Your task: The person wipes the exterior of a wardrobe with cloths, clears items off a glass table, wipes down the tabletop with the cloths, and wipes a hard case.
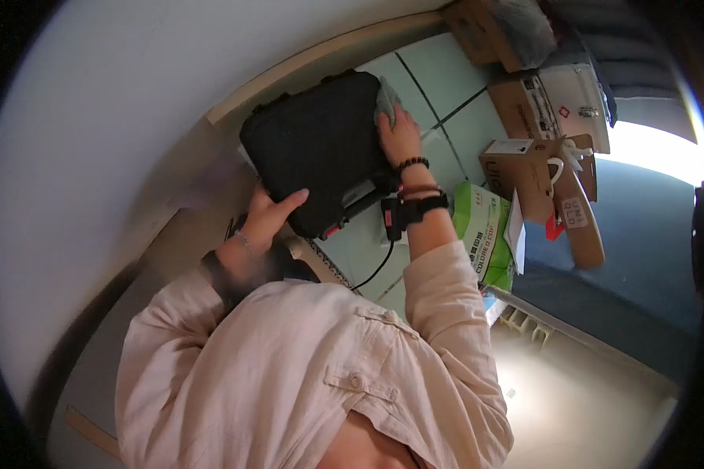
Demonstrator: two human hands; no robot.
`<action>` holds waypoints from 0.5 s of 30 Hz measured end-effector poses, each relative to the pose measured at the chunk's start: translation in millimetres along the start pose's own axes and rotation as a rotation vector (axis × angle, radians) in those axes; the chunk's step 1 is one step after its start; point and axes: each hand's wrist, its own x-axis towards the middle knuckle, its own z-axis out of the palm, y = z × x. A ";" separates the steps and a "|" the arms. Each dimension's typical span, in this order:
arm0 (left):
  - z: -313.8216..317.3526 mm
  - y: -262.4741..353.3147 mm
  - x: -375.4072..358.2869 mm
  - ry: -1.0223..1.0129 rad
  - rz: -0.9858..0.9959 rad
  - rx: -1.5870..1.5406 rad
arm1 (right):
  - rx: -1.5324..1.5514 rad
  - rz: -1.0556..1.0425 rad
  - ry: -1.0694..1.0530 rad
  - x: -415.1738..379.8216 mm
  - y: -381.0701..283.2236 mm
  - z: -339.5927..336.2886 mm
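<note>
A black hard plastic carrying case [321, 148] is held tilted in front of me, its handle [368, 195] and red latch toward my body. My left hand [272, 215] grips its lower left edge, the thumb lying on top and the other fingers hidden beneath. At the upper right edge, my right hand [399, 137] presses a grey cloth [386, 103] against the case side. The fingers of that hand are bent round the cloth. A black device [393, 219] with a cable is strapped at my right wrist.
Pale tiles [446, 86] lie under the case, with a wall [117, 117] on the left. To the right stand a green paper pack [481, 227], an open cardboard box [520, 172] with white hangers, and a white metal case [575, 102] with a red cross. More cardboard boxes [473, 31] stand behind.
</note>
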 end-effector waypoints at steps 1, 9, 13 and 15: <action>-0.8 -5.5 -1.0 0.016 -0.001 -0.005 | -0.130 -0.037 0.095 -14.7 -3.2 1.3; 5.9 18.5 -10.5 0.070 -0.156 0.071 | -0.123 -0.393 0.086 -76.1 -91.5 13.3; -13.5 17.7 -7.6 -0.035 -0.383 -0.456 | -0.112 -0.737 -0.107 -128.4 -84.7 3.7; -10.3 22.2 -13.1 -0.043 -0.348 -0.434 | -0.085 -0.827 -0.146 -144.1 -69.5 -5.8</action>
